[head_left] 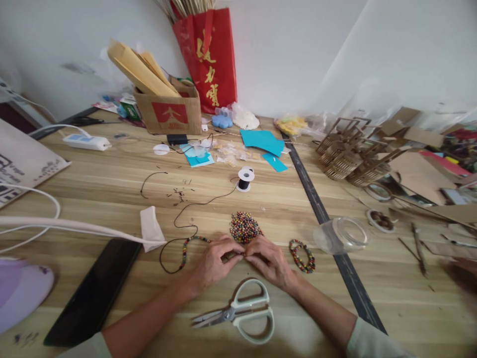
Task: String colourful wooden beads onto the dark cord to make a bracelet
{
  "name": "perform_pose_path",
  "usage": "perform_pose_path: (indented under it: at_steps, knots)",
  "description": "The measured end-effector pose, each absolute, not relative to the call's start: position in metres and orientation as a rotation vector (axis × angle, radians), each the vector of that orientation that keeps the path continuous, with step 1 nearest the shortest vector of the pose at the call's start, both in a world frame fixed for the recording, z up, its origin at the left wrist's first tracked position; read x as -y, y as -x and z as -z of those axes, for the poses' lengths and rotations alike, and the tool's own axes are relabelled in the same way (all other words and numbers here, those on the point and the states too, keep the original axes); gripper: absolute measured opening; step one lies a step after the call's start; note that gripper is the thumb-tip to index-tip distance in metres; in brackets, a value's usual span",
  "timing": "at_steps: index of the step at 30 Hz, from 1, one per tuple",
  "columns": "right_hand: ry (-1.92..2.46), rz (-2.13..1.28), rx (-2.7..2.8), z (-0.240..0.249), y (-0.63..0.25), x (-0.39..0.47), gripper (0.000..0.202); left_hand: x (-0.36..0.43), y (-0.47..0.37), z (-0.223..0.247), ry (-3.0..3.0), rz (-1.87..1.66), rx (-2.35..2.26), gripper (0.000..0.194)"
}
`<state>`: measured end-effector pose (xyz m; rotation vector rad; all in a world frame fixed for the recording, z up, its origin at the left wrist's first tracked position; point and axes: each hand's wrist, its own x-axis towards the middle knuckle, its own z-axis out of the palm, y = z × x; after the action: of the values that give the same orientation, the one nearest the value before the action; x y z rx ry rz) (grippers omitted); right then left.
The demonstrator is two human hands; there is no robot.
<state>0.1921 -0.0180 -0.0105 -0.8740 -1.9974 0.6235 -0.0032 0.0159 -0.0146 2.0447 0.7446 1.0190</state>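
Note:
My left hand (218, 261) is closed in a pinch, and a cord strung with colorful beads (184, 252) runs into it from the left. Facing it, my right hand (270, 261) pinches thumb to forefinger, its tips meeting the left fingertips. What lies between the right fingertips is too small to make out. Just beyond both hands sits a pile of loose multicolored beads (246, 226). Black cord leads from the strand back to a white spool (244, 183). Green-handled scissors (234, 314) lie near my wrists, and a coiled beaded bracelet (301, 257) rests right of my right hand.
A clear plastic jar (341, 235) lies on its side to the right. At left are a black phone-like slab (95, 293) and white cables (74, 222). Behind stand a cardboard box (169, 112), a red bag (212, 59) and small woven baskets (345, 156).

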Motion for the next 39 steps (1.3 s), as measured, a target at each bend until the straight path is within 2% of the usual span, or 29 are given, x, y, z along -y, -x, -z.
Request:
perform_pose_path:
  at_steps: [14, 19, 22, 33, 39]
  knots:
    - [0.893, -0.582, 1.970, 0.007, -0.192, 0.021, 0.008, -0.016, 0.003, 0.017, -2.073, -1.018, -0.775, 0.009]
    - [0.869, -0.561, 1.929, 0.005, -0.192, 0.023, 0.009, -0.015, 0.005, 0.013, -2.078, -1.083, -0.768, 0.033]
    - [0.874, -0.569, 1.931, 0.007, -0.193, 0.024, 0.011, -0.014, 0.008, 0.009, -2.034, -1.112, -0.758, 0.040]
    - [0.865, -0.381, 2.018, 0.008, -0.191, 0.023, 0.012, -0.014, 0.016, -0.006, -1.788, -1.060, -0.904, 0.029]
    - [0.835, -0.423, 2.007, 0.010, -0.188, 0.022, 0.013, -0.014, 0.014, -0.004, -1.836, -1.072, -0.886, 0.025]
